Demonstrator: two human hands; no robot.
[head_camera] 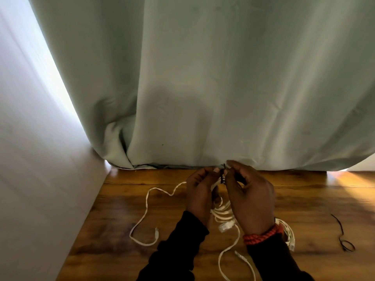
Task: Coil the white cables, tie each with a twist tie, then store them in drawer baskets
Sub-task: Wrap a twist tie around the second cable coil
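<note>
Head view, the only 1: low in the middle of the frame both hands meet just above a glossy brown wooden tabletop [304,199], in front of a pale green fabric curtain [223,78] that fills the upper frame. The left hand [199,191] has its fingers curled round a coiled bundle of flat white cable [222,211], whose loops hang below and between the palms; a clear plastic plug [225,227] dangles at lower centre. The right hand [248,196], with an orange braided wristband [263,236], pinches a thin dark twist tie [223,175] between thumb and fingertips at the top of the bundle, where the tie seems to wrap the coil.

A second, loose white cable [146,216] snakes across the tabletop at lower left, not yet coiled. Another white bundle [288,234] lies partly hidden behind the right wrist; I cannot tell whether it is tied. At lower right a spare dark twist tie [343,236] lies well apart from the hands.

The cable looks light, limp and a little springy, so the loops would likely splay if released; holding the coil at 1 gathered point, next to the tie, seems best. The tie appears thin and bendable, best held by its 2 ends for twisting. No drawer basket is in view.
</note>
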